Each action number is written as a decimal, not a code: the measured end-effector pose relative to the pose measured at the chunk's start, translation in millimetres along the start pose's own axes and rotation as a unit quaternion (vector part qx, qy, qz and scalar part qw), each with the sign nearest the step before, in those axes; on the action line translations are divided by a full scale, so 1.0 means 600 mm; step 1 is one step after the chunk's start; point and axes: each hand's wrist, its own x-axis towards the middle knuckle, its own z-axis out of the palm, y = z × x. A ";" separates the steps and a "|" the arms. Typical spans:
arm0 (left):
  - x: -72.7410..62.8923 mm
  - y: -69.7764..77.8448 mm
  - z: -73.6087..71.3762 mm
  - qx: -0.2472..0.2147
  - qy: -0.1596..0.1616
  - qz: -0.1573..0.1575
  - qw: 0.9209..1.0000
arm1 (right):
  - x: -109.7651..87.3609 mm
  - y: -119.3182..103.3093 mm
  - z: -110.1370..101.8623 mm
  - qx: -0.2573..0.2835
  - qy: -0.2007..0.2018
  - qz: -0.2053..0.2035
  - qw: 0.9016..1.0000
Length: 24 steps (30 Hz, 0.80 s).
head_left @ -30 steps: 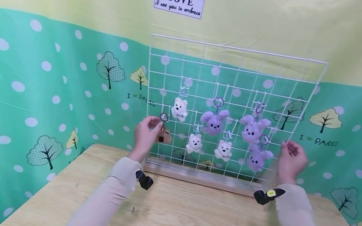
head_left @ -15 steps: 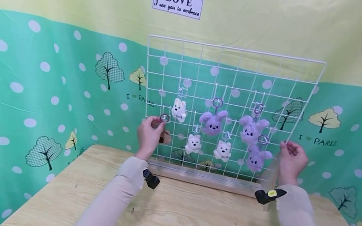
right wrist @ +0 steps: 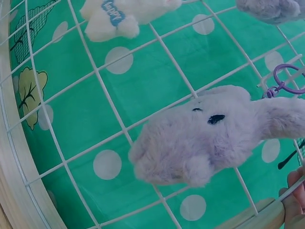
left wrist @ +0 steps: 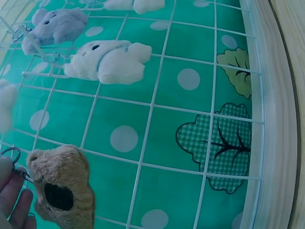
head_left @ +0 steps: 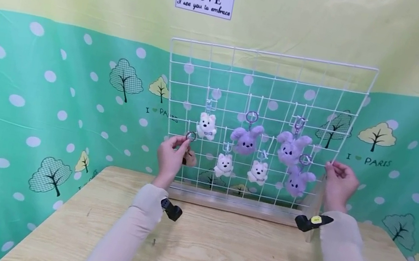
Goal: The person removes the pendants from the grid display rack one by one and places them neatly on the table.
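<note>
My left hand (head_left: 170, 156) pinches at the dark key ring (head_left: 191, 136) of a brown plush keychain (left wrist: 64, 186), by a hook low on the left side of the white wire grid (head_left: 276, 54). Fingers partly hide that plush in the head view. At the grid's right edge, my right hand (head_left: 342, 185) holds the wire frame between thumb and fingers. Between the hands hang white bear-like plush keychains (head_left: 224, 166) and purple rabbit-like plush keychains (head_left: 247, 142), each by its ring from a hook. One purple plush fills the middle of the right wrist view.
The grid stands upright in a wooden base (head_left: 230, 205) on a light wood table (head_left: 198, 248). A green and yellow curtain (head_left: 74, 94) with dots, trees and lettering hangs close behind it and along the sides.
My left hand and forearm have shifted slightly right, covering more of the brown plush. The right hand keeps its hold on the grid's edge.
</note>
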 end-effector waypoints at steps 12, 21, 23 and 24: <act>-0.011 0.022 -0.019 -0.046 0.004 -0.014 0.999 | -0.004 0.002 0.000 -0.007 0.002 -0.018 1.000; -0.035 0.046 -0.039 -0.096 -0.033 -0.046 0.994 | -0.004 0.002 0.000 -0.018 0.000 -0.020 1.000; -0.040 0.041 -0.042 -0.105 -0.036 -0.057 0.992 | -0.005 0.001 -0.001 -0.019 -0.001 -0.025 1.000; -0.042 0.041 -0.045 -0.111 -0.039 -0.067 0.991 | -0.005 0.001 -0.001 -0.018 -0.001 -0.026 0.999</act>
